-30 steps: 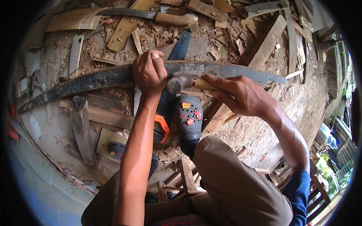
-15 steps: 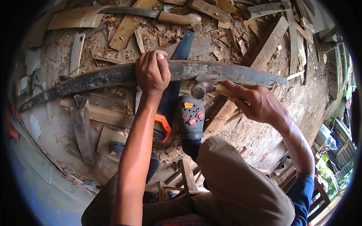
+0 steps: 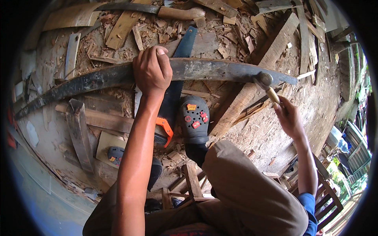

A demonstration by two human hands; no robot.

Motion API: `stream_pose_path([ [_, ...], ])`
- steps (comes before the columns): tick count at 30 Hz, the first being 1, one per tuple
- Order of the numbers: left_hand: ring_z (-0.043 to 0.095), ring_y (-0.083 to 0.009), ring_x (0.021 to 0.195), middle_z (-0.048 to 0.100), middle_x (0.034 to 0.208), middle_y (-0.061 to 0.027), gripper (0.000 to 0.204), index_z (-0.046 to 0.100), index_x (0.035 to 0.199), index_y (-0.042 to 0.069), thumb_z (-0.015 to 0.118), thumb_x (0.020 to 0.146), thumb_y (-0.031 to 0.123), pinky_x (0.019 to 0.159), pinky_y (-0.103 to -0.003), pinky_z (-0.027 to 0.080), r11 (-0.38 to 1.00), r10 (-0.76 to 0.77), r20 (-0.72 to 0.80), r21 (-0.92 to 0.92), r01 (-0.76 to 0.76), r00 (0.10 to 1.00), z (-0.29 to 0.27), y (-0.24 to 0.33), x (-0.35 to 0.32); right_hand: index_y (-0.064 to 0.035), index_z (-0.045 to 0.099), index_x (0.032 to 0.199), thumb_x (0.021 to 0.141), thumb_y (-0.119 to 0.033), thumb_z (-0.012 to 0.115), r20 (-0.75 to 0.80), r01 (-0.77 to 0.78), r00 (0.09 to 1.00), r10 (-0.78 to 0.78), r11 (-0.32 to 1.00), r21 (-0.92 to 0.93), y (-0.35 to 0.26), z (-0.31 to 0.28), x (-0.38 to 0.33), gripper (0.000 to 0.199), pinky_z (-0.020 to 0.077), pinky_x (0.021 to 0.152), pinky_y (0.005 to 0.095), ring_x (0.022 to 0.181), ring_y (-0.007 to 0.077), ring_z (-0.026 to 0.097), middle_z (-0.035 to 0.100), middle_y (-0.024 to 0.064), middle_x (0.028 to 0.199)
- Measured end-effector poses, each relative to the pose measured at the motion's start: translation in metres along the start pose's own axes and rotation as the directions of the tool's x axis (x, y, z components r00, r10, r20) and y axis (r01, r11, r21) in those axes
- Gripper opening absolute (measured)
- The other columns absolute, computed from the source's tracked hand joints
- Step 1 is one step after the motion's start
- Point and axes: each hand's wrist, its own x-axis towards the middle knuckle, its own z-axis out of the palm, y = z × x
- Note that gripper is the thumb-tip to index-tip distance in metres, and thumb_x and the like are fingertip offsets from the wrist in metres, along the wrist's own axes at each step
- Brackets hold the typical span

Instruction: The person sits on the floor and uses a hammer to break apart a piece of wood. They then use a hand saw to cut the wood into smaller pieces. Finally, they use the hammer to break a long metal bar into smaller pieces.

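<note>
A long, curved, dark strip of wood (image 3: 212, 70) with a scuffed black face spans the view from far left to right. Its left-middle part is gripped by my left hand (image 3: 152, 70), fingers closed over the upper edge. In my right hand (image 3: 289, 118) is a hammer (image 3: 271, 93), held by its pale wooden handle. The metal hammer head overlaps the lower edge of the strip near its right end; whether they touch I cannot tell. Beneath the strip lies a handsaw (image 3: 173, 98) with a dark blade and an orange-and-black handle.
My grey clog (image 3: 195, 118) stands just below the strip. A squared timber (image 3: 232, 110) runs diagonally under its right part. At the top lies a long blade with a wooden handle (image 3: 181, 13). Boards (image 3: 80, 129), offcuts and wood chips litter the floor.
My right hand has carried the hammer rightward along the strip, from near its middle to near its right end. My left hand keeps its grip; the whole view has shifted slightly.
</note>
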Motion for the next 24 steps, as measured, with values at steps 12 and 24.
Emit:
stream_pose_path([
  [12,0.063,-0.0311,0.078,0.068,0.082,-0.0064,0.025,0.065,0.086,0.011,0.047,0.102,0.019,0.075,-0.044,0.046,0.999,-0.008,0.011,0.042,0.007,1.0,-0.001,0.001,0.0,0.0016,0.061,0.128,0.105,-0.04,0.061,-0.02,0.273,0.961,-0.277,0.93,0.247,-0.084,0.031,0.021,0.047,0.0517,0.066,0.0439,0.069,0.0303,0.068,0.068,0.0202,0.076],
  [24,0.063,-0.0326,0.079,0.067,0.082,-0.0068,0.025,0.064,0.086,0.011,0.047,0.102,0.02,0.074,-0.046,0.046,1.0,0.012,0.05,0.008,-0.012,0.999,-0.004,-0.003,0.0,-0.0052,0.06,0.114,0.105,-0.034,0.062,-0.06,0.6,0.778,-0.626,0.767,-0.229,-0.037,-0.004,0.042,0.03,0.0556,0.048,0.0357,0.054,0.0191,0.065,0.065,0.0079,0.071],
])
